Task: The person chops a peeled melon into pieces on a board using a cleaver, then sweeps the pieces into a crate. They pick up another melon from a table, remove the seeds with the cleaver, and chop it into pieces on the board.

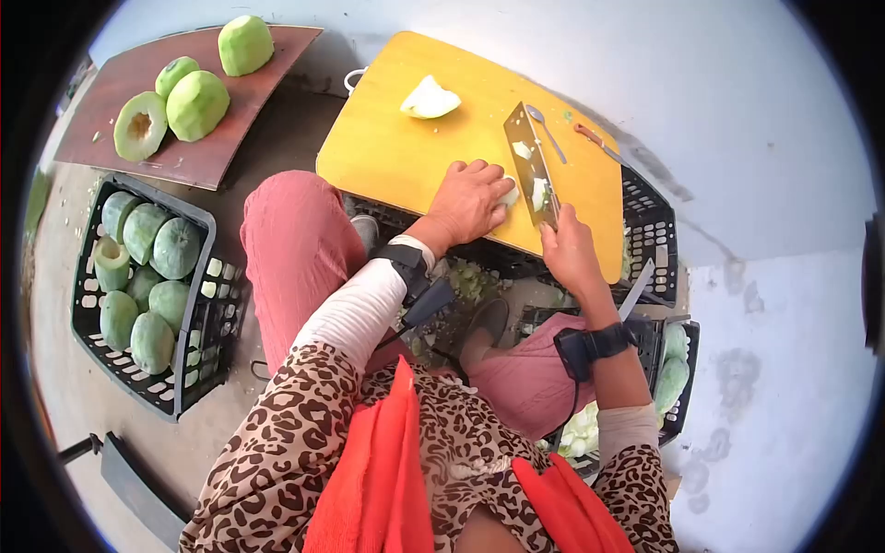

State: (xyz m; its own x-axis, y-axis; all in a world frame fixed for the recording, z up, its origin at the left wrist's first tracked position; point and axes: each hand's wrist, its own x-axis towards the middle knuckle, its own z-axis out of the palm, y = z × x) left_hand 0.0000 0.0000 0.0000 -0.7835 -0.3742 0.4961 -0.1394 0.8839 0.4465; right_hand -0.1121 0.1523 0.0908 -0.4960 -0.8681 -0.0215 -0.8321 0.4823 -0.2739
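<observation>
My right hand (569, 247) is closed round the handle of a cleaver (525, 173), whose wide blade stands over the yellow board (378, 138) with pale bits stuck to it. Left of the blade, my left hand (466, 203) presses down with bent fingers on a pale piece of peeled melon (510, 193), mostly hidden beneath them. Farther back on the board lies a larger peeled melon chunk (430, 99). A spoon (546, 132) and a small knife with a brown handle (595, 138) rest near the board's right edge.
A brown board (207, 157) at the back left bears several peeled green melons (198, 106). Unpeeled melons (171, 249) fill a black crate (198, 304) at my left. Another crate (680, 405) on my right holds melons and pale pieces; a long blade (636, 288) sticks up nearby.
</observation>
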